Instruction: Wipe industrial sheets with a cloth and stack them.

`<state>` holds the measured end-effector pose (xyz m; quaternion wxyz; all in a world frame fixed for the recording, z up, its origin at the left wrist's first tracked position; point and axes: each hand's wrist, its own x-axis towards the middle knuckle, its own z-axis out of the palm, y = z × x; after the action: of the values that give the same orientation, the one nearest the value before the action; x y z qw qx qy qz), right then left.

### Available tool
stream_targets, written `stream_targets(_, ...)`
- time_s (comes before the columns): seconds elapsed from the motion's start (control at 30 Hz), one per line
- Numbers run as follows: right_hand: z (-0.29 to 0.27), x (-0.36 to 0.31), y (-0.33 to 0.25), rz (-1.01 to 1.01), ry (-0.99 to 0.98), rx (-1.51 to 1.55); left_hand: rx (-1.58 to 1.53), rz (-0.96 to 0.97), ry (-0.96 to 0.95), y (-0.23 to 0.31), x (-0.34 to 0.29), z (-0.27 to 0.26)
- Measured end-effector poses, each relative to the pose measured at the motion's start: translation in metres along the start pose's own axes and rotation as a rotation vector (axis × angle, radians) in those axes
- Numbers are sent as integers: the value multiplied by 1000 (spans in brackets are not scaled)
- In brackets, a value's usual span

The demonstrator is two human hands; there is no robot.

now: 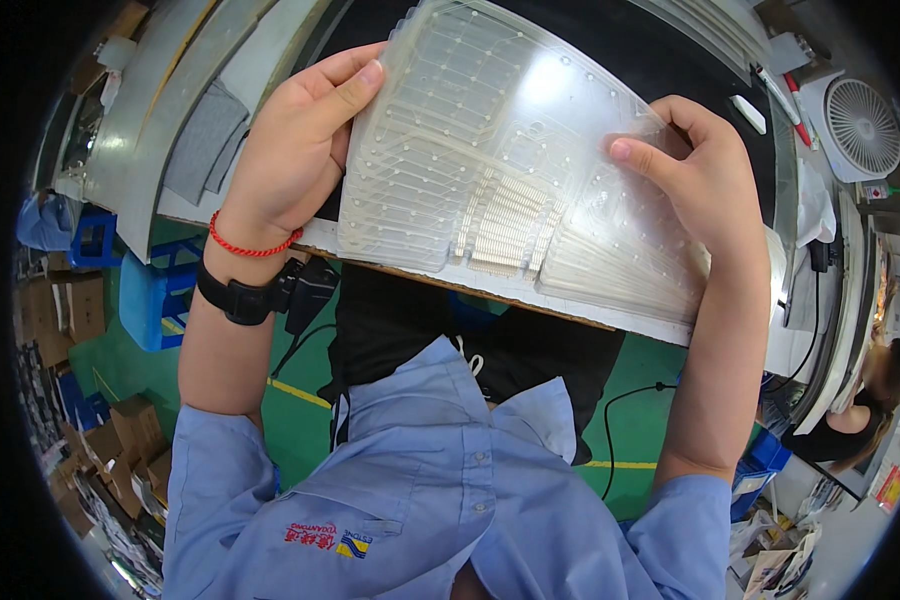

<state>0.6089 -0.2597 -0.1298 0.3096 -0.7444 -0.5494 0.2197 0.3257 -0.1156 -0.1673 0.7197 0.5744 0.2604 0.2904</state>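
Note:
A fanned stack of clear plastic membrane circuit sheets [440, 150] is held up over the table's front edge. Silvery traces and small dots run across the sheets, and their pale tails [505, 235] bunch together at the lower middle. My left hand [305, 130] pinches the far left edge, thumb on top. At the upper right, my right hand [705, 170] grips the stack's other edge, its thumb lying on the top sheet and its fingers behind. Toward the lower right the sheet edges spread apart in layers. The undersides of the sheets are hidden.
A black mat [660, 50] covers the work table. On its right lie a white piece [748, 114], a red marker [798, 110] and a white fan [863, 128]. Grey cloth [205, 140] lies at left, above a blue stool [155, 300]. Another person [855, 420] sits at far right.

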Motion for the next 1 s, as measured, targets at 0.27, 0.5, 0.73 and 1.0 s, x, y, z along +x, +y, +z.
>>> stream_targets(0.27, 0, -1, 1, 19, 62, 38, -40, 6, 2, 0, 1, 0)
stream_targets(0.5, -1, -1, 2, -12, 48, 13, -31, -2, 2, 1, 1, 0)
stream_targets(0.73, 2, 1, 4, -7, -1, 57, -22, 7, -3, 0, 1, -1)
stream_targets(1.0, 1, 0, 2, 19, 7, 32, -5, 7, 32, -1, 1, 2)
